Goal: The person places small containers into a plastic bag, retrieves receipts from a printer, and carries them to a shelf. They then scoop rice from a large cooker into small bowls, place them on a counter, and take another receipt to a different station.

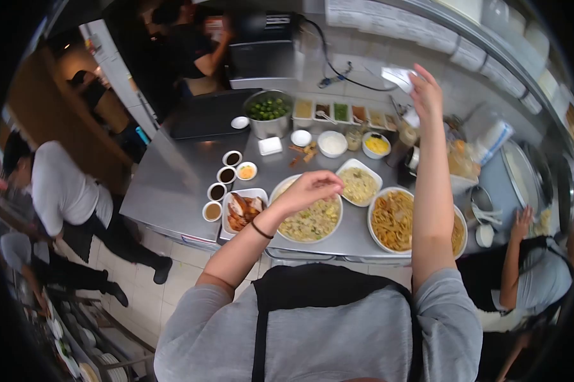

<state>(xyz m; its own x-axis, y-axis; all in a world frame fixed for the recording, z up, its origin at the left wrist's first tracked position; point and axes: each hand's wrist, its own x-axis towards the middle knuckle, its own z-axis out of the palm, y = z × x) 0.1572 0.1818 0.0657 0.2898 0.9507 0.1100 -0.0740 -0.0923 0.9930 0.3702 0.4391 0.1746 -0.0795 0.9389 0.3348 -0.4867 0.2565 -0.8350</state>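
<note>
My right hand (426, 92) is raised high near the back wall, its fingers closed on a small white paper slip (398, 77). My left hand (309, 191) hovers over a large white bowl of fried rice (309, 223); its fingers are loosely bent and nothing shows in them. Just right of that hand is a squarish white bowl of rice (358, 184). A round bowl of noodles (391, 219) stands further right, with another bowl of noodles (458, 234) partly hidden behind my right forearm. To the left lies a dish of browned meat pieces (242, 211).
Several small sauce cups (226, 174) line the counter's left part. Behind are a pot of green vegetables (268, 109), seasoning tubs (341, 113) and a bowl of yellow food (376, 146). A co-worker's hand (523, 223) rests at right; another person (77, 184) is at left.
</note>
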